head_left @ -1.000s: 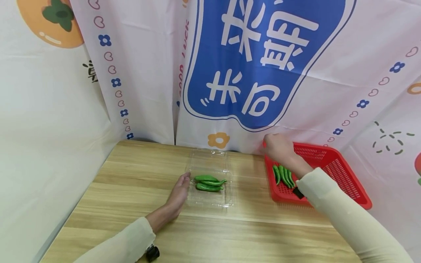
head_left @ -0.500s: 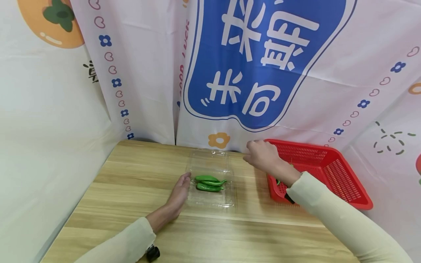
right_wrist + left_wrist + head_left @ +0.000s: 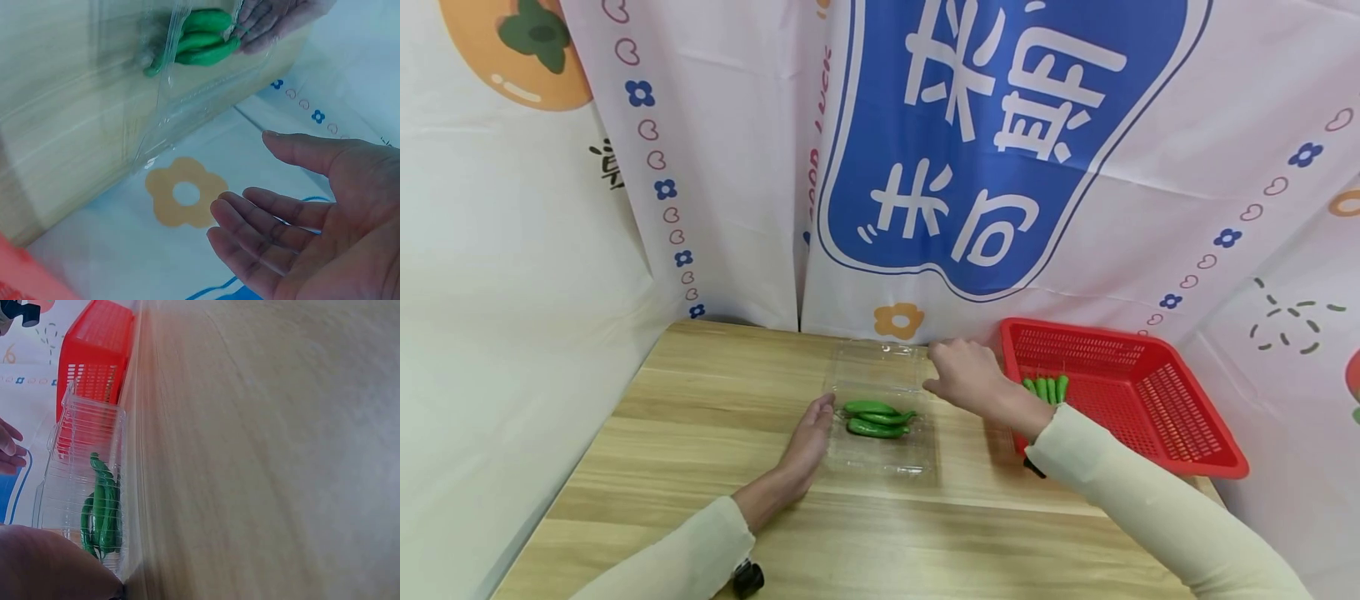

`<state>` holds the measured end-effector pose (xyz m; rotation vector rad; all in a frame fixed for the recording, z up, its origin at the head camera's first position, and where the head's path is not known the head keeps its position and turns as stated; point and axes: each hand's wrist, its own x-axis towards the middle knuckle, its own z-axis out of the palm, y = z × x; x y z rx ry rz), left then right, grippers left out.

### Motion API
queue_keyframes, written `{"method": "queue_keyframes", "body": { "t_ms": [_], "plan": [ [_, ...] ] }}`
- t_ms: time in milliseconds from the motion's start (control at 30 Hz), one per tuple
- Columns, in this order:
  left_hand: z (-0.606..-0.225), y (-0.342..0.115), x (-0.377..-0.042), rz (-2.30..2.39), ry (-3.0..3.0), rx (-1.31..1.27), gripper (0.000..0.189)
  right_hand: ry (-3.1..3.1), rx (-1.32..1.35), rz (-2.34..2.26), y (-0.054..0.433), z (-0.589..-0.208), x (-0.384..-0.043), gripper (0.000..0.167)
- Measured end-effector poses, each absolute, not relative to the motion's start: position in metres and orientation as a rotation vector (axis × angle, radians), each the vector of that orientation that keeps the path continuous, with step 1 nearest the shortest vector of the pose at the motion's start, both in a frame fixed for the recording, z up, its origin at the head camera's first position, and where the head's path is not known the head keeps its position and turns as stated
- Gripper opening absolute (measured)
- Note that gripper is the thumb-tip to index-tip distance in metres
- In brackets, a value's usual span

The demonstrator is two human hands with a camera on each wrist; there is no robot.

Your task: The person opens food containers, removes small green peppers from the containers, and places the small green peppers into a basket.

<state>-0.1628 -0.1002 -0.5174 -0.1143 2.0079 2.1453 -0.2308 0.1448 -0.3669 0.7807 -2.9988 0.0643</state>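
Note:
A clear plastic clamshell box [image 3: 883, 467] lies on the table with its lid [image 3: 880, 360] folded back toward the wall. Inside lie three green chili peppers [image 3: 877, 429], side by side. My left hand [image 3: 805, 442] rests along the box's left side, fingers extended against its edge. Just right of the lid hovers my right hand [image 3: 966, 379], holding nothing. In the right wrist view, that right hand [image 3: 306, 219] has its fingers loosely bent and its thumb apart from them. The left wrist view shows the peppers [image 3: 103, 512] through the box wall.
A red perforated basket [image 3: 1195, 400] stands at the right, against the fabric backdrop [image 3: 737, 167]. Several green chili peppers [image 3: 1047, 389] lie at its left side, partly hidden by my right forearm. The wooden tabletop [image 3: 865, 533] runs back to the backdrop.
My right hand has moved left, from above the basket's left rim to beside the box lid. The left hand, the box and its peppers have stayed in place.

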Motion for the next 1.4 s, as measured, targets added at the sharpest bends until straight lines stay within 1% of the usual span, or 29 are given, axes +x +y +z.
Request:
{"method": "queue_keyframes", "body": {
  "t_ms": [600, 767, 900, 1067, 1233, 1400],
  "plan": [
    [-0.521, -0.102, -0.163, 2.135, 2.000, -0.108, 0.055, -3.001, 0.952, 0.072, 0.111, -0.389, -0.221, 0.023],
    [-0.520, -0.102, -0.163, 2.133, 2.012, -0.112, 0.054, -3.025, 0.972, 0.070, 0.104, -0.395, -0.219, 0.032],
    [-0.519, -0.102, -0.163, 2.132, 2.010, -0.114, 0.055, -3.042, 1.031, 0.078, 0.099, -0.401, -0.217, 0.035],
    [-0.519, -0.102, -0.163, 2.135, 1.992, -0.113, 0.055, -3.065, 1.102, 0.075, 0.094, -0.412, -0.218, 0.032],
    [-0.520, -0.103, -0.163, 2.132, 1.986, -0.107, 0.055, -3.052, 1.130, 0.050, 0.089, -0.424, -0.218, 0.022],
    [-0.520, -0.103, -0.162, 2.124, 1.981, -0.095, 0.055, -3.032, 1.160, 0.001, 0.085, -0.433, -0.216, 0.022]
  ]
}}
